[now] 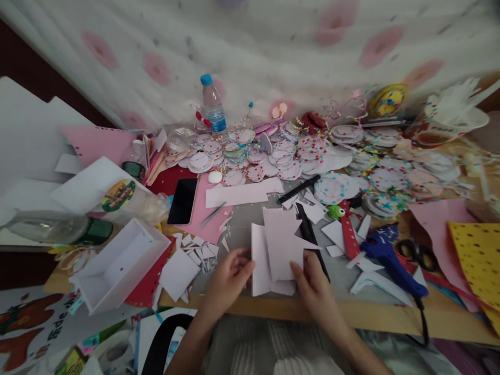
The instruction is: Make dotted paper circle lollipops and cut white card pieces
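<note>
Two overlapping pieces of stiff white paper are in front of me at the table's near edge. The front paper piece (279,242) has a notched right side with a pointed strip sticking out. Partly behind it, on the left, stands a second white piece (258,260) that looks folded. My right hand (314,278) pinches the front piece at its lower right corner, thumb on top. My left hand (233,275) is closed at the left edge of the rear piece, with its fingers curled; the exact contact is partly hidden. Dark scissors or a cutter (308,224) lie behind the papers.
Left are a phone (183,201), tweezers (213,214), paper scraps (195,252) and a white box (121,265). Right are a blue glue gun (394,265) and black-handled scissors (417,254). Decorated paper discs (279,156) and a water bottle (214,107) line the back.
</note>
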The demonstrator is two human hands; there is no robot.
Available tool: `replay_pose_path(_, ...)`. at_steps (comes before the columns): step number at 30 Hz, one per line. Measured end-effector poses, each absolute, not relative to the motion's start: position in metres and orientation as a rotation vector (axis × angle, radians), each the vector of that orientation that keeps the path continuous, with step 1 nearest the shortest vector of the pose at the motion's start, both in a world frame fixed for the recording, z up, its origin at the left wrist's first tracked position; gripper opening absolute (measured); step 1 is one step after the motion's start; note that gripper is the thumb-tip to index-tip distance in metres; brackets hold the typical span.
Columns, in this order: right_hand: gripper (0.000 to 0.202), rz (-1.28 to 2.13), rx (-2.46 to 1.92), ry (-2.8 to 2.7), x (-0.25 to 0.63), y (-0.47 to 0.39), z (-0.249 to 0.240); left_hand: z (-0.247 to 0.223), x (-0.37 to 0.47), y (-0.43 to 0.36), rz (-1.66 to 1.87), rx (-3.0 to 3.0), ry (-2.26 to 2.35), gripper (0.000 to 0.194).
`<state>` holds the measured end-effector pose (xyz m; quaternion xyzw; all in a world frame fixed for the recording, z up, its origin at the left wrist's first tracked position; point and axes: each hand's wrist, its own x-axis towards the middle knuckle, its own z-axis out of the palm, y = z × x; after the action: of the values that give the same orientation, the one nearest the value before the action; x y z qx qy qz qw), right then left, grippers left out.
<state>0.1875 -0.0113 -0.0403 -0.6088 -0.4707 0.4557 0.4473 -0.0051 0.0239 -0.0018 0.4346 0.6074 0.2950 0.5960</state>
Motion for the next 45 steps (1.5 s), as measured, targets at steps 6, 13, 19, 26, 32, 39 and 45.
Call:
replay_pose_path(6, 0.028, 1.224, -1.512, -0.968, 0.194, -0.013, -0.024, 0.004, -0.013, 0.029, 0.758, 1.132, 1.579, 0.029)
replay_pose_path(13, 0.021, 1.319, -1.407, -1.33, 0.168, -0.006, -0.022, -0.014, -0.045, 0.014, 0.648, 1.211, 1.762, 0.031)
replay_pose_path(19, 0.026, 1.127, -1.516, -1.688, 0.189, -0.003, -0.018, -0.022, -0.05, 0.009, 0.55, 1.346, 1.81, 0.032)
replay_pose_path(26, 0.021, 0.551, -1.548, -1.95, 0.217, -0.005, -0.013, 0.0, -0.038, 0.017, 0.326, 1.688, 1.951, 0.033)
replay_pose_path(32, 0.051, 0.474, -1.288, -2.397, 0.202, 0.022, -0.021, 0.004, -0.051, 0.038, 0.24, 2.349, 1.578, 0.077)
replay_pose_path(39, 0.064, 0.4, -1.265, -2.558, 0.195, 0.033, -0.038, -0.018, -0.053, 0.048, 0.077, 2.438, 1.337, 0.109)
replay_pose_path(45, 0.069, 0.388, -1.257, -2.57, 0.196, 0.031, -0.038, -0.02, -0.046, 0.047, 0.057, 2.428, 1.373, 0.109)
